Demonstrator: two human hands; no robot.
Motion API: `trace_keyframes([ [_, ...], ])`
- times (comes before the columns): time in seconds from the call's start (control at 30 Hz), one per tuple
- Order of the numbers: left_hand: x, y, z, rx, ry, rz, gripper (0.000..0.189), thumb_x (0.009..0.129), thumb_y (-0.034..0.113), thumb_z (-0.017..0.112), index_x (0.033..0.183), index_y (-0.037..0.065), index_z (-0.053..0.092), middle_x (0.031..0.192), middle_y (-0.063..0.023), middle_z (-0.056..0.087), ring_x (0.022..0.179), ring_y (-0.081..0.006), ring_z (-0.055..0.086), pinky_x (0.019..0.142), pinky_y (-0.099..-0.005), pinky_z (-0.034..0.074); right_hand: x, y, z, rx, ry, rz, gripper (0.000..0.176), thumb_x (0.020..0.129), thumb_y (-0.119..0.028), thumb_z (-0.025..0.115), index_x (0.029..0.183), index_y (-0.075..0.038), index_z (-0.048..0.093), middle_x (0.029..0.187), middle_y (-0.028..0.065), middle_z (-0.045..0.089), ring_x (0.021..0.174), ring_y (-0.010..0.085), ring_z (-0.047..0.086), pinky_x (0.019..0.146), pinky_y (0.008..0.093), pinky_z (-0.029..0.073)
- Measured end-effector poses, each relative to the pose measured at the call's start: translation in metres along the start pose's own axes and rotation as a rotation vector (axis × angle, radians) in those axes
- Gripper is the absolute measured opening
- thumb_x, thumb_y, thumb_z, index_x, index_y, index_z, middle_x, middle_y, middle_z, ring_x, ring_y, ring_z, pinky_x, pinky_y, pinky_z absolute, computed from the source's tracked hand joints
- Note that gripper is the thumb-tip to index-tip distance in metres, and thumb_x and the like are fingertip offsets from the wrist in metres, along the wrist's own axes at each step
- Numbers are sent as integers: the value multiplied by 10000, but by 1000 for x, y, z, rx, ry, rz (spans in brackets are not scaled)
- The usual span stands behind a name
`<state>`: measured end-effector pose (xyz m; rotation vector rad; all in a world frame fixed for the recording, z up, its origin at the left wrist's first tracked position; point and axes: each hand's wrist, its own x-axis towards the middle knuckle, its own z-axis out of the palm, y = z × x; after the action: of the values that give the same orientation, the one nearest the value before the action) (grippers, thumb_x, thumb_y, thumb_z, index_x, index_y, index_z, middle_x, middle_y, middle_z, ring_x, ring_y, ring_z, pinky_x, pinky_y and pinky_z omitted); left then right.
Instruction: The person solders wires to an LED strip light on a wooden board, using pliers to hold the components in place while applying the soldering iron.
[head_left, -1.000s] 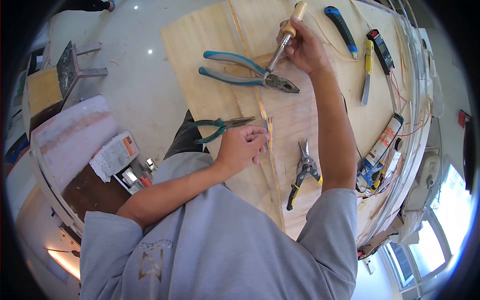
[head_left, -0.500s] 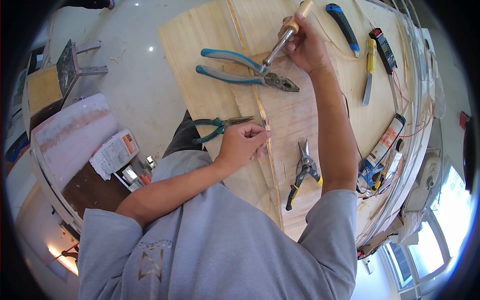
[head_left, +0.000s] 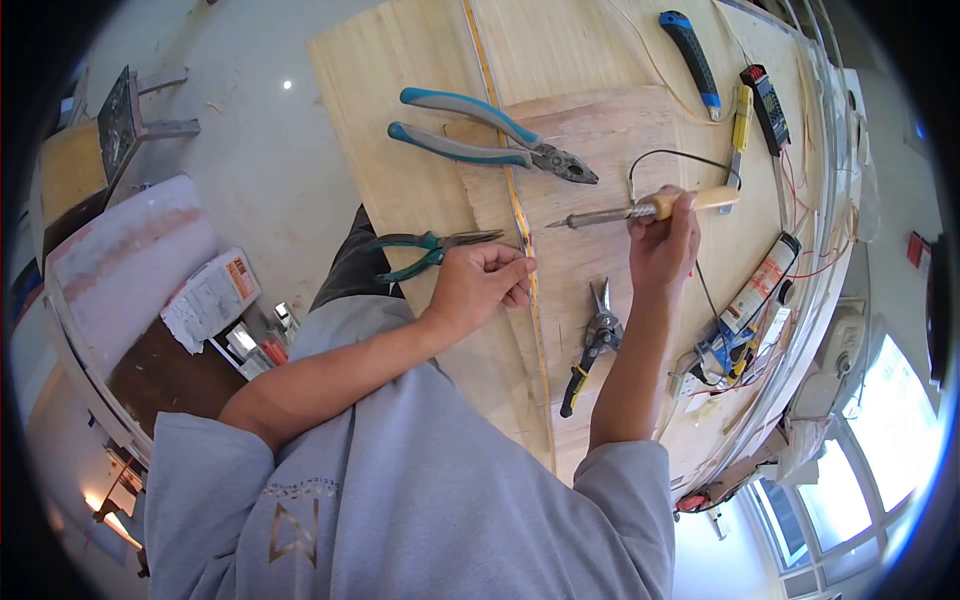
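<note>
Wooden surface (head_left: 370,90) beside a pale floor (head_left: 250,130), seen from above. Its left edge ran down to a dark trouser leg (head_left: 345,265); curved trim (head_left: 832,130) bordered its right side. An orange strip (head_left: 518,213) crossed it from the far side toward the person. Bare wood separated the iron (head_left: 605,215) from the pliers (head_left: 535,148) above and from the snips (head_left: 598,335) below, while the handles of the long-nose pliers (head_left: 432,242) overhung the left edge. Along the right side lay a tube (head_left: 762,280), a yellow cutter (head_left: 742,115), a black box (head_left: 765,105) and, farther in, a blue knife (head_left: 692,65). Gold lettering and an angular emblem marked the grey shirt (head_left: 400,480); orange print showed on a white bag (head_left: 215,295) at lower left. All of this writing, and that on the tube, was too small to read with certainty.

Right hand (head_left: 662,250): the forearm extended forward, and the fingers were clamped on the iron's tan handle. The iron lay nearly level across the view, its tip pointing left, near the strip but apart from it; a black cord (head_left: 690,155) looped beyond the handle. Left hand (head_left: 478,285): the forearm crossed before the body, with thumb and forefinger pinched together at the strip, just beside the long-nose pliers; what lay between the fingertips was hidden.
</note>
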<state>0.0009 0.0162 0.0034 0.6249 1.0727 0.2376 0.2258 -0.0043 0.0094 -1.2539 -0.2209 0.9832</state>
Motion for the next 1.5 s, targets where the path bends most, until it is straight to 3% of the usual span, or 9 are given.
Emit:
trace_keyframes([
  [0.27,1,0,-3,-7,-23,13,182,887,138,656,886,-43,648,745,-81,663,610,-123,646,567,-238,550,-7,21,-27,-91,39,-55,267,967,-280,529,928,-20,573,697,43,560,560,108,533,474,238,447],
  [0.67,2,3,-5,33,-42,12,183,886,130,656,859,-51,642,756,-94,668,626,-126,654,586,-243,558,-23,27,-28,-169,80,-50,267,961,-284,542,974,-18,547,746,57,579,561,115,540,519,252,484],
  [1.5,4,1,-5,21,-56,48,186,885,121,652,847,-60,644,757,-104,671,622,-122,656,594,-248,571,-24,24,-18,-270,111,-41,256,951,-307,558,951,-52,547,724,23,555,567,85,532,504,208,457],
])
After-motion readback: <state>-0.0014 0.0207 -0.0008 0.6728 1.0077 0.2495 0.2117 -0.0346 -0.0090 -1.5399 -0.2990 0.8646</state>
